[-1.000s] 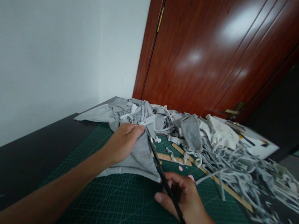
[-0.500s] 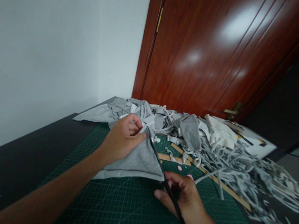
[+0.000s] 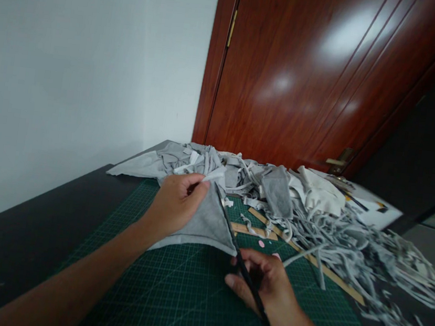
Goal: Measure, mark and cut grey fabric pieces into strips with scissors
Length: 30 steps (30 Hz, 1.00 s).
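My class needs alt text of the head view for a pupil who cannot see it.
The left hand pinches grey fabric over a green mat; the right hand holds scissors along the fabric edge. Cloth strips lie at right.

That black table (image 3: 48, 216) carries a green gridded mat (image 3: 169, 294), a rumpled heap of grey and white cloth (image 3: 207, 157) at the far end, and tangled grey strips (image 3: 361, 252) along the right.

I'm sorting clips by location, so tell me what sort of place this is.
Probably a craft or sewing corner, perhaps in a home: a green cutting mat, a heap of grey fabric strips, and a wooden door just behind.
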Available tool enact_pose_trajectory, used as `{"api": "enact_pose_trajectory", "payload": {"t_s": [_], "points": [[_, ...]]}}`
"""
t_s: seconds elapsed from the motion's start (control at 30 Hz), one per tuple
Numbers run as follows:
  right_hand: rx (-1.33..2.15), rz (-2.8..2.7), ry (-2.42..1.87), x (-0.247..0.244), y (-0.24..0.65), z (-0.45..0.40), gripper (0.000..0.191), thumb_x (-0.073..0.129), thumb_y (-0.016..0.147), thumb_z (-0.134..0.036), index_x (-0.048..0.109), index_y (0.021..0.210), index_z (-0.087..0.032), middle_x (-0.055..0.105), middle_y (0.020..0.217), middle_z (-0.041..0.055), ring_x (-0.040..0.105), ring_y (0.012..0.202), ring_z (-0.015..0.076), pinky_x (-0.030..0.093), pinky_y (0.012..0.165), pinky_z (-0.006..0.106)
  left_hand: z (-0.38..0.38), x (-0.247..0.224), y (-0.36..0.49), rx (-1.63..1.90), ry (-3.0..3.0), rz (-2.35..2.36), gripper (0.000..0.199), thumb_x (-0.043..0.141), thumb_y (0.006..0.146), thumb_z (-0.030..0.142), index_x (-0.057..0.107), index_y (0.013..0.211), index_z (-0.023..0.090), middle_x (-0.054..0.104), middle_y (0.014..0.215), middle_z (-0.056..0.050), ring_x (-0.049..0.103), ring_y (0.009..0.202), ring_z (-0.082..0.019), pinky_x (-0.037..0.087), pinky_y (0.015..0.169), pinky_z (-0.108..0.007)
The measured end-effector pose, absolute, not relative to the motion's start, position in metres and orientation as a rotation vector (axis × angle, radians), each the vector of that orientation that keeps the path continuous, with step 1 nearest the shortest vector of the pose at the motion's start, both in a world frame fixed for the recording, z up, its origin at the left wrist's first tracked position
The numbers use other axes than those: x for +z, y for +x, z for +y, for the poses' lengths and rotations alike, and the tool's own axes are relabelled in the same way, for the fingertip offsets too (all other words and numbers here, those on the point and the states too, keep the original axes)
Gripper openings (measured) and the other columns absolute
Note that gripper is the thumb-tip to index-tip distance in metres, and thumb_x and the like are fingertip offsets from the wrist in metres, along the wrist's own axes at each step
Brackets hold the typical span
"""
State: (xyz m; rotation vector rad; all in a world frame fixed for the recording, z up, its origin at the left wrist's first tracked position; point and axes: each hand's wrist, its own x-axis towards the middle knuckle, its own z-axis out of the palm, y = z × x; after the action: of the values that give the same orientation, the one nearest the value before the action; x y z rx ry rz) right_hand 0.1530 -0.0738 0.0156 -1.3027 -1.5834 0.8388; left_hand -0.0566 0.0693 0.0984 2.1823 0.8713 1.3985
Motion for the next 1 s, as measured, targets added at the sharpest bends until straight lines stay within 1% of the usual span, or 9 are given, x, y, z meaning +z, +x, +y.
{"api": "enact_pose_trajectory", "payload": {"t_s": [0.07,0.17,0.23,0.43,0.57,0.7,0.8,0.9,1.0], "points": [[0.838,-1.583,-1.298,0.015,0.153,-0.073,0.028,0.088,0.083,-0.036,0.064,0.085,-0.02,0.039,0.061,-0.0092,0.031,0.055,0.0104,0.022,0.05,0.025,0.068,0.1,-0.056,1.35,2.154,0.854,0.036,0.048,0.099,0.037,0.061,0.069,0.021,0.055,0.058,0.003,0.051,0.057,-0.015,0.034,0.057,-0.03],[0.838,-1.593,-1.293,0.015,0.153,-0.073,0.027,0.085,0.084,-0.036,0.063,0.083,-0.02,0.041,0.062,-0.0086,0.032,0.055,0.0106,0.023,0.05,0.025,0.066,0.098,-0.053,1.399,1.997,0.779,0.011,0.059,0.092,0.032,0.059,0.099,0.023,0.066,0.071,0.004,0.055,0.057,-0.014,0.039,0.056,-0.028],[0.828,-1.602,-1.295,0.016,0.152,-0.073,0.026,0.084,0.085,-0.036,0.063,0.083,-0.02,0.042,0.062,-0.0083,0.033,0.055,0.0106,0.023,0.05,0.025,0.066,0.096,-0.051,1.463,1.896,0.757,0.026,0.067,0.087,0.028,0.051,0.107,0.026,0.068,0.077,0.005,0.054,0.053,-0.012,0.039,0.053,-0.026],[0.814,-1.592,-1.27,0.019,0.151,-0.074,0.025,0.086,0.084,-0.033,0.065,0.085,-0.02,0.04,0.061,-0.0093,0.031,0.054,0.01,0.023,0.05,0.025,0.063,0.096,-0.05,1.594,1.853,0.701,0.014,0.074,0.086,0.027,0.061,0.088,0.023,0.064,0.072,0.006,0.054,0.051,-0.009,0.035,0.048,-0.023],[0.821,-1.583,-1.27,0.016,0.152,-0.074,0.026,0.088,0.083,-0.033,0.065,0.086,-0.02,0.042,0.061,-0.0093,0.033,0.054,0.01,0.023,0.05,0.024,0.062,0.096,-0.051,1.668,1.89,0.681,0.007,0.076,0.086,0.027,0.073,0.085,0.021,0.073,0.073,0.003,0.066,0.064,-0.014,0.045,0.059,-0.024],[0.836,-1.57,-1.27,0.015,0.153,-0.073,0.029,0.09,0.082,-0.034,0.065,0.086,-0.02,0.042,0.061,-0.0097,0.033,0.054,0.0099,0.023,0.05,0.024,0.062,0.096,-0.055,1.69,2.026,0.693,0.013,0.07,0.092,0.029,0.08,0.087,0.022,0.073,0.072,0.003,0.065,0.066,-0.014,0.045,0.064,-0.026],[0.857,-1.551,-1.251,0.016,0.152,-0.073,0.031,0.092,0.081,-0.036,0.066,0.086,-0.02,0.041,0.061,-0.0098,0.031,0.054,0.0098,0.023,0.05,0.024,0.059,0.099,-0.058,1.636,2.104,0.723,0.028,0.063,0.094,0.03,0.071,0.069,0.021,0.054,0.057,0.006,0.051,0.057,-0.012,0.036,0.057,-0.027],[0.86,-1.536,-1.246,0.017,0.151,-0.073,0.032,0.093,0.081,-0.037,0.066,0.085,-0.02,0.041,0.061,-0.0098,0.031,0.054,0.0097,0.023,0.05,0.024,0.055,0.103,-0.059,1.585,2.085,0.805,0.042,0.055,0.094,0.034,0.048,0.054,0.021,0.035,0.052,0.006,0.038,0.052,-0.011,0.028,0.053,-0.028],[0.84,-1.55,-1.253,0.016,0.151,-0.074,0.032,0.093,0.08,-0.036,0.067,0.087,-0.019,0.041,0.061,-0.0098,0.032,0.054,0.0096,0.024,0.05,0.024,0.053,0.104,-0.058,1.521,2.035,0.902,0.041,0.05,0.093,0.039,0.041,0.055,0.024,0.036,0.053,0.004,0.04,0.052,-0.013,0.031,0.053,-0.029]]}}
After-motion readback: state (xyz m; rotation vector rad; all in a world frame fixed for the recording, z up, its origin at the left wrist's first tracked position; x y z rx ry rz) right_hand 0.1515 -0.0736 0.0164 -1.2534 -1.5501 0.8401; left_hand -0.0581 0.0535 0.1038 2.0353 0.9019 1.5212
